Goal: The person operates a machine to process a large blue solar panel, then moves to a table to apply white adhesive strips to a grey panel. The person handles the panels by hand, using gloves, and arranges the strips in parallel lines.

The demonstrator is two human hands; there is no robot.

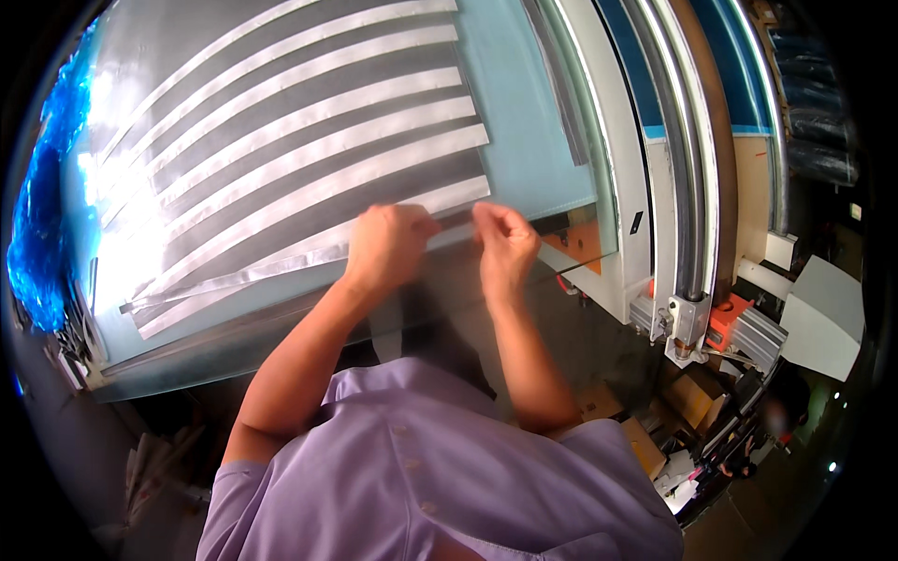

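Note:
Several long grey-and-white strips (323, 126) lie side by side on a light blue mat (533, 103). The nearest strip (271, 267) is a loose, shiny, slightly twisted band that runs up to my left hand (385, 245). That hand is closed, fingers curled at the band, its fingertips hidden. Just to its right, my right hand (508, 245) is raised with thumb and fingers pinched together near the strips' right end. What sits in this pinch is too small to make out. Both hands are over the near edge of the mat.
A glass-like tabletop edge (234, 327) runs along the near side. Crumpled blue plastic film (47, 206) hangs at the far left. Metal rails (687, 168) with an orange-and-silver fitting (734, 323) stand at the right. Cardboard boxes (692, 397) are below right.

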